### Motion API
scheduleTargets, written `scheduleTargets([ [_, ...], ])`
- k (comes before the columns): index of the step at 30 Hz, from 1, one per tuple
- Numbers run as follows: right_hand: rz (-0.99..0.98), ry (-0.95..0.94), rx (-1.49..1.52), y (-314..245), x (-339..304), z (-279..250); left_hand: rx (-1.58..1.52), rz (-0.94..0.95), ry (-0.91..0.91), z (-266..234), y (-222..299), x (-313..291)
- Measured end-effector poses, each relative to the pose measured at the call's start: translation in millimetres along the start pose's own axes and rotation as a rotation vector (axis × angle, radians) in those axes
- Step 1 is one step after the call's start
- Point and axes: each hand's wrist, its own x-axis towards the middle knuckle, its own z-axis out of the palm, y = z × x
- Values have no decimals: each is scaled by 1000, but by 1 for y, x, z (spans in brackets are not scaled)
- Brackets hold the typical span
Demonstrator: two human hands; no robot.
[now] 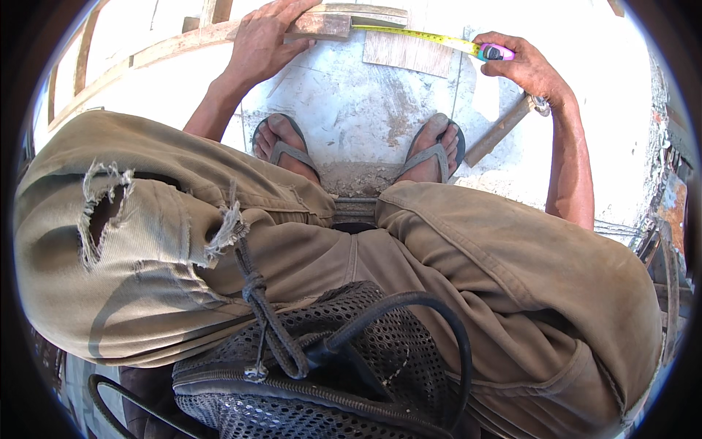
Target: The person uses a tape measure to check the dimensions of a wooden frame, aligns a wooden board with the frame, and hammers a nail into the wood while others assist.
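Note:
My left hand [265, 45] is wrapped over a length of wood [322, 26] near the top of the view, thumb on its near side and fingers across its top. Between thumb and fingers of my right hand [528, 72] is a pink tape measure [496, 52]. Its yellow blade [424, 35] is pulled out and runs leftward to the wood's end. Under part of the blade lies a flat, pale wooden board [406, 53]. Just below my right hand, a hammer rests on the floor with its wooden handle [499, 132] slanting toward my foot.
My sandalled feet [285, 146] stand on a pale, stained tiled floor [351, 102]. A long wooden frame piece [183, 42] stretches off to the left. Along the right edge are rough rubble and rusty metal [671, 201]. A black mesh bag [307, 395] sits at my lap.

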Motion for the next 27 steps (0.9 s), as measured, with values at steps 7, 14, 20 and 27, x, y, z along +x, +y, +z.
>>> scheduleTargets([
  [7, -22, 12, -8, 0, -3, 1, -11, 8, 19, 3, -1, 0],
  [14, 8, 6, 26, -11, -15, 2, 81, 42, 52, 17, -15, -3],
  [20, 16, 16, 16, -9, -17, 5, 78, 22, 31, 17, -14, -2],
  [27, 29, 16, -20, -6, -13, 7, 124, -21, 25, 19, -10, -3],
])
